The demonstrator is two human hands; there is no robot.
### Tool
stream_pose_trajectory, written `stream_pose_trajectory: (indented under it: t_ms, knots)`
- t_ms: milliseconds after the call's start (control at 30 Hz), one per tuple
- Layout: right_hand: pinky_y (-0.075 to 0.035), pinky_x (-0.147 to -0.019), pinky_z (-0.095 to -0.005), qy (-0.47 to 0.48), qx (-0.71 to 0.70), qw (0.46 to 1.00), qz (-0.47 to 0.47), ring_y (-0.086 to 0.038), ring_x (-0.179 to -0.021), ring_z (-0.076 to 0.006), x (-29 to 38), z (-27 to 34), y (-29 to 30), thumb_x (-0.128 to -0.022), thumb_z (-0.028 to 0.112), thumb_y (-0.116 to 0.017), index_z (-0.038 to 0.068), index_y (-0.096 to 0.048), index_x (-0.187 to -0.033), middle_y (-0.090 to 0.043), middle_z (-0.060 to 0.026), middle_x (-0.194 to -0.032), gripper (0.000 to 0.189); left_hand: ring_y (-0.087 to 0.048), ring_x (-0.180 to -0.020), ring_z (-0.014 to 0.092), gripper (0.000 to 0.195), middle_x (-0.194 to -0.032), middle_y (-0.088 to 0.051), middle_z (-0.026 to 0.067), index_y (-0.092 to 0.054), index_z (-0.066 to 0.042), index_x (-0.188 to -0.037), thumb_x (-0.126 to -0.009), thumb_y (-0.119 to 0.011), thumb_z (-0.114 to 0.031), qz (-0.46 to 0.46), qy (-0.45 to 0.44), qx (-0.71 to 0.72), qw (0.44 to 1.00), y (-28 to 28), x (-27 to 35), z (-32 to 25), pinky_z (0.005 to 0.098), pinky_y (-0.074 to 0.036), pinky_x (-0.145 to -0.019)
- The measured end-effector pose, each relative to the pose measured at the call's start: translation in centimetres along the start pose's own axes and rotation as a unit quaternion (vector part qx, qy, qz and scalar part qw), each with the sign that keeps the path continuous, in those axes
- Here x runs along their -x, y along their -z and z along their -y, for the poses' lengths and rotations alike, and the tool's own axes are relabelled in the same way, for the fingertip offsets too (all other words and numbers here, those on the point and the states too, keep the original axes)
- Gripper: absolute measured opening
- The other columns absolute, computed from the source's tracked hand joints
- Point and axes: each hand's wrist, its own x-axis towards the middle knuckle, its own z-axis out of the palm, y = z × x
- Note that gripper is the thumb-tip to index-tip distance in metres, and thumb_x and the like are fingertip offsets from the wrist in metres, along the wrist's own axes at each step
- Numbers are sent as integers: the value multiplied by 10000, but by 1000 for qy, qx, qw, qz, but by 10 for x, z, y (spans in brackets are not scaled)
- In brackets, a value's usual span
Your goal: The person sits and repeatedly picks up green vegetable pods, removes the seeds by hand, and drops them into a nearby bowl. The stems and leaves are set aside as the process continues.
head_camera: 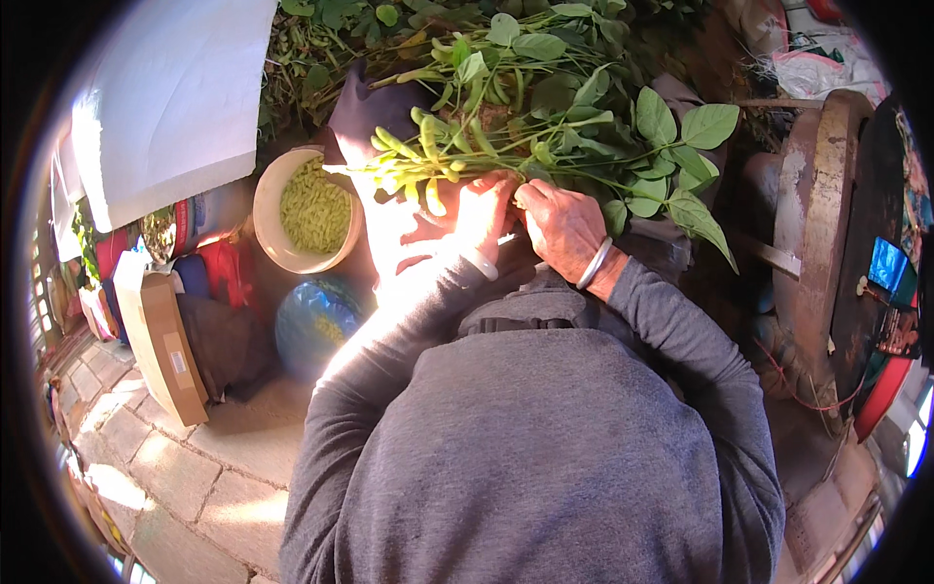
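Observation:
Cut soybean plants [533, 139] with green pods [430, 139] and broad leaves [657, 117] lie across dark cloth over my lap. At their near edge, my left hand [484, 215] and my right hand [565, 226] meet with curled fingers. Between the fingertips they pinch a small bit of the plant, mostly hidden by the fingers. Strong sunlight washes out my left hand and the cloth beside it. A band sits on each wrist. Left of my hands, a whitish bucket [266, 226] holds many shelled green beans [314, 208].
Near the bucket is a blue plastic bag [314, 328]. Farther left stand a cardboard box [164, 343] and a large white board [182, 95]. More bean plants [314, 58] are heaped ahead. A worn round-edged object [824, 241] stands on the right. Paving [175, 467] covers the ground.

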Motion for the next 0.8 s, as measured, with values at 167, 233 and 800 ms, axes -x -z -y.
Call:
stream_pose_trajectory:
  t_ms: [167, 233, 800]
  knots:
    - [-471, -556, -392, -62, -90, 994, 25, -601, -641, -338, -12, -6, -5, -818, 130, -604, 14, -534, -752, -605, -105, -695, 150, -596, -828, 157, 243, -940, -606, 59, -580, -18, -1084, -938, -498, -194, 111, -102, -30, 988, 26, -13, 24, 263, -497, -665]
    - [-458, -534, -378, -109, -192, 975, 36, -585, -584, -306, -22, -9, -4, -831, 171, -624, 7, -559, -740, -600, -105, -635, 198, -558, -643, 131, 220, -799, -622, 92, -613, 28, -974, -921, -469, -129, 57, -88, 45, 994, 17, -4, 19, 254, -455, -566]
    - [-498, -637, -345, -97, -205, 966, -121, -626, -688, -280, -74, -29, -16, -757, 115, -722, 13, -648, -849, -634, -127, -764, 156, -509, -557, 93, 218, -659, -602, 18, -645, -9, -931, -927, -603, -223, -107, -235, -240, 936, 4, 15, -8, 230, -409, -490]
